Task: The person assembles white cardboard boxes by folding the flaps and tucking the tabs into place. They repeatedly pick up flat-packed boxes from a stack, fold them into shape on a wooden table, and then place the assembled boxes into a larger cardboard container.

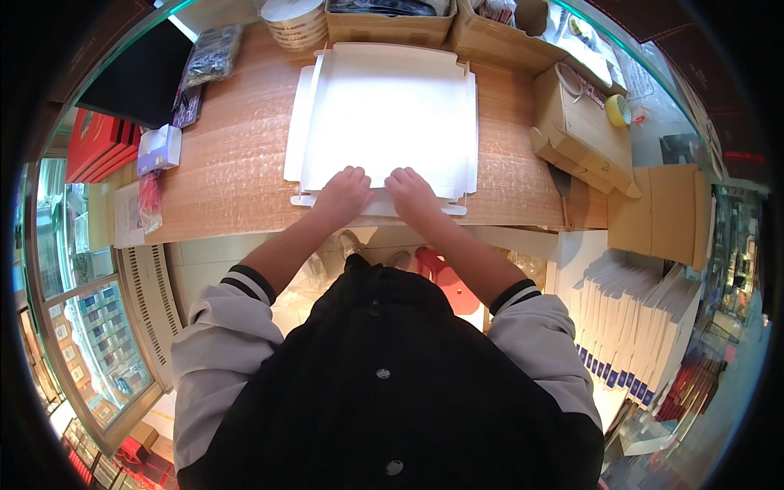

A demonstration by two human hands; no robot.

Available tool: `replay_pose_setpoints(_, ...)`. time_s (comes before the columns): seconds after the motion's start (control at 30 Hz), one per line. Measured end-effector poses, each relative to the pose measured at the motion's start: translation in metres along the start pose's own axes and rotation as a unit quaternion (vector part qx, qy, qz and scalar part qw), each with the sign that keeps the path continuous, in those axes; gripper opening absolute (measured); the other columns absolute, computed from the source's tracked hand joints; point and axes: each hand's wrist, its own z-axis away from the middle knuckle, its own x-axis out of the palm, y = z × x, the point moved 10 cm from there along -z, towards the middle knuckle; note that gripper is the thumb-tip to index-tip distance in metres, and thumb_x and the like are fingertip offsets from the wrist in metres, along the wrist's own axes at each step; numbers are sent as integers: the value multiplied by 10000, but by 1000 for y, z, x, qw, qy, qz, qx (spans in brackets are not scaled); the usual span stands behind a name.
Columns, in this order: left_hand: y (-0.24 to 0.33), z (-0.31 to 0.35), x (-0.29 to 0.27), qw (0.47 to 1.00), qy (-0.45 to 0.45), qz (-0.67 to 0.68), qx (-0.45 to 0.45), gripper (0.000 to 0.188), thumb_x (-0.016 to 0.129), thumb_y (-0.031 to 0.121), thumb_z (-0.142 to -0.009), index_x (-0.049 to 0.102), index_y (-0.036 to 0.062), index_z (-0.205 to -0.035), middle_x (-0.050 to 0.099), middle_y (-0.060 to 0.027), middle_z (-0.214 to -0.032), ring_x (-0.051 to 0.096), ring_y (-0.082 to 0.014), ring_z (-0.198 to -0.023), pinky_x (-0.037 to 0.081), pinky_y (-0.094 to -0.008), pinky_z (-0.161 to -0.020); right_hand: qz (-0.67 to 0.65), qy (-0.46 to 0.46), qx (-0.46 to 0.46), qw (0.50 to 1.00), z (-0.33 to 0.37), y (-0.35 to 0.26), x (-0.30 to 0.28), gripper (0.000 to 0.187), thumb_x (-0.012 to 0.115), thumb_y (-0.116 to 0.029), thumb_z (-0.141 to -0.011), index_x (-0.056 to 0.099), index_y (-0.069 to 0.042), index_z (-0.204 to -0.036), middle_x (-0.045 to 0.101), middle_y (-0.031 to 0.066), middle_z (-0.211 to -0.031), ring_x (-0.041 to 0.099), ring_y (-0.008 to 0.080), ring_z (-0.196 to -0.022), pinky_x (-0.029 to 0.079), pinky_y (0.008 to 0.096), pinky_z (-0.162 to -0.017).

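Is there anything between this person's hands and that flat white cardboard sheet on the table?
Nothing visible. The left hand and the right hand both rest directly on the near edge of the flat white cardboard sheet. The brown boxes and the small white box sit off to the sides on the wooden table.

I see a brown cardboard box (pixel 581 131) at the tabletop's (pixel 237 163) right, a tape roll (pixel 618 109) beyond it, white flat packs (pixel 637 327) stacked below.
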Motion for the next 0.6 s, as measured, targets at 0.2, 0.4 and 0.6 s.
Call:
replay_pose_setpoints(0.2, -38, 18, 31, 979, -121, 49, -154, 297, 594, 352, -869, 553, 67, -791, 532, -70, -771, 535, -253, -767, 466, -360, -695, -53, -116, 99, 987, 4, 36, 3, 152, 625, -187, -845, 609, -41, -805, 616, 122, -809, 611, 277, -830, 504, 371, -738)
replay_pose_setpoints(0.4, -33, -7, 3, 974, -67, -112, -187, 279, 625, 343, -838, 543, 79, -882, 537, -70, -850, 544, -245, -847, 452, -373, -725, 1, -218, 234, 948, -12, 68, -1, 312, 632, -362, -857, 635, -50, -848, 654, 134, -779, 644, 302, -780, 510, 407, -697)
replay_pose_setpoints(0.6, -24, -1, 22, 983, -73, -35, -165, 243, 649, 266, -824, 541, 66, -910, 531, -76, -865, 533, -242, -853, 445, -370, -725, 5, -209, 158, 965, -7, 69, 10, 382, 662, -405, -825, 630, -28, -775, 656, 137, -794, 627, 299, -785, 487, 394, -709)
